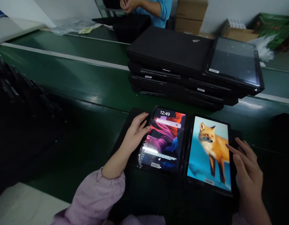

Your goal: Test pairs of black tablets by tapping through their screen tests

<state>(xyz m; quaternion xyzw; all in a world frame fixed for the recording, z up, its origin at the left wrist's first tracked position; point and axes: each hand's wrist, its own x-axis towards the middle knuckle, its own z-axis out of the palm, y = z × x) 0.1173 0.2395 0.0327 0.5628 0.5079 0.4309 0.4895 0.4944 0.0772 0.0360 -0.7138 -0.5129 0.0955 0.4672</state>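
Observation:
Two lit tablets lie side by side in front of me on a black foam tray [122,137]. On the left tablet [168,137] a lock screen shows 12:49 over a red and purple picture. The right tablet [209,153] displays a fox on a blue background. Each has a small white label near its lower edge. My left hand [136,131] rests at the left tablet's left edge, fingers stretched out and holding nothing. At the fox tablet's right edge is my right hand [249,168], its index finger extended onto the screen and the other fingers apart.
Beyond the tablets stands a stack of black foam trays [170,50] with tablets in them; another tablet [235,62] lies on top, dark. Black upright slabs [24,84] crowd the left. Across the green bench [88,75] is a person in a blue sleeve [165,12], near cardboard boxes [191,15].

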